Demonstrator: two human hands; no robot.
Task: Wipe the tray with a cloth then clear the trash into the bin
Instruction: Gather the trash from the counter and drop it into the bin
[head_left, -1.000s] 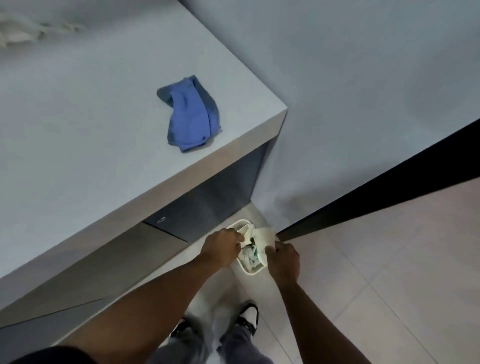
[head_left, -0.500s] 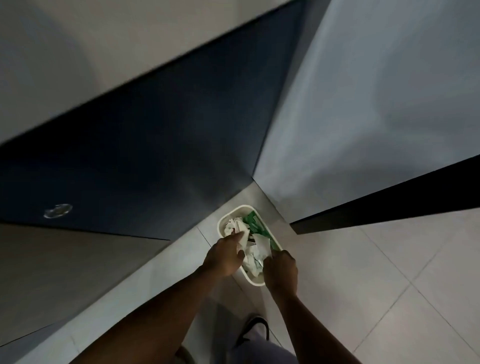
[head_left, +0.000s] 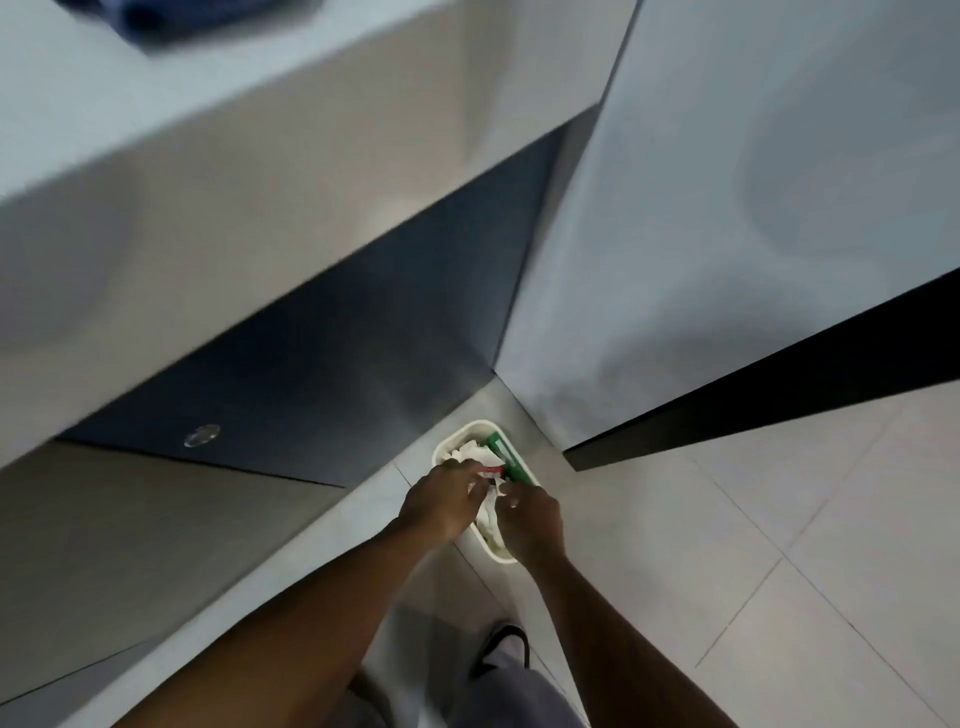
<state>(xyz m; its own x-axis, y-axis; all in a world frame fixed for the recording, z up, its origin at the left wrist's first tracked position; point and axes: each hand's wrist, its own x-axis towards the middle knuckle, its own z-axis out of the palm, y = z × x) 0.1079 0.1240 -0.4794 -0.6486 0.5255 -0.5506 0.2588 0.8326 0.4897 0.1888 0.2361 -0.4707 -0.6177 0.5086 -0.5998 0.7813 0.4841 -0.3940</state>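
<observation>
Hands closed together over bin (head_left: 457, 434), counter (head_left: 156, 130) overhead.

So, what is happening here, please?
A person bends over a small white bin on the floor by the counter. Both hands, left hand and right hand, press crumpled white paper trash and a green wrapper into it. A blue cloth lies on the counter above.

Likely a home kitchen: pale countertop (head_left: 156, 119), dark cabinet front (head_left: 363, 353), tiled floor (head_left: 779, 519).
</observation>
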